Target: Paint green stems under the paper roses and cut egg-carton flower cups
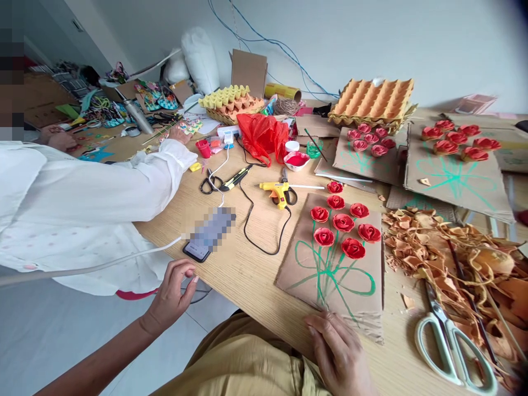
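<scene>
My left hand (175,289) is loosely curled at the table's front edge, with a gap between thumb and fingers and nothing visible in it. Just beyond it lies a phone (200,247). My right hand (338,349) is bent, its fingers close together at the lower edge of a cardboard panel (305,267). Whether its fingertips hold anything is hidden. Several red roses (343,222) sit on the panel, above green painted stems and a bow. One more rose lies past its top edge. A yellow hot glue gun (278,192) lies behind the panel.
On the right, large scissors (447,335) lie beside a heap of orange egg-carton scraps (416,236). Two more rose panels (457,176) rest farther back, near egg trays (373,102). Red paint (297,159) stands mid-table. A person's white sleeve (136,176) reaches over the left side.
</scene>
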`<state>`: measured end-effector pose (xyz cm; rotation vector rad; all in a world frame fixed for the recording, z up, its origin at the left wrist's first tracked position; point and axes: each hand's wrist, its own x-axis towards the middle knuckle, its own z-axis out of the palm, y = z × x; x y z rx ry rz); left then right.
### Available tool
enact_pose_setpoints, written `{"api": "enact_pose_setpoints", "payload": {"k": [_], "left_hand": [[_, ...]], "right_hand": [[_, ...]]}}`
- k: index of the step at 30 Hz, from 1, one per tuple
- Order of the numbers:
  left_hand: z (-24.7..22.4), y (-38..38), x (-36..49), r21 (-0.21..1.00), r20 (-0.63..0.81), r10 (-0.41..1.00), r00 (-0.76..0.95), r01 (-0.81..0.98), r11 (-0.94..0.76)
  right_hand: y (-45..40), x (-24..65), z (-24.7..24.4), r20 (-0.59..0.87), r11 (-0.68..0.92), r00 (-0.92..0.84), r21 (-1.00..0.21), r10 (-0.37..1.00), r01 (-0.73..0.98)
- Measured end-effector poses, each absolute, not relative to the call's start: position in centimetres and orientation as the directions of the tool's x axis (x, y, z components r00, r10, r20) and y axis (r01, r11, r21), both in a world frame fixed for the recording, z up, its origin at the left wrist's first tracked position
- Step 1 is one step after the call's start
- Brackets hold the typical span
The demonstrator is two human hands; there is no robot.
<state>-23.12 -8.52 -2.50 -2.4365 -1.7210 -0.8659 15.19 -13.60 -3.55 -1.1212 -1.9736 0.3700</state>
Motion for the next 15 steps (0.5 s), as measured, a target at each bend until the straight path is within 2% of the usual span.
{"api": "enact_pose_setpoints", "payload": {"k": [5,15], "left_hand": [[-2.2,-8.0,-21.2,0.233,0.457,0.809,0.370,0.828,-0.511],[-2.3,-6.7,-17.1,0.301,0.477,0.734,0.483,0.696,-0.653]], "right_hand": [[-13.7,15.3,-3.4,0.529,0.572,-0.260,-0.596,0.808,0.563],[-13.8,15.4,-2.9,0.547,0.575,-0.251,-0.569,0.799,0.589]]}}
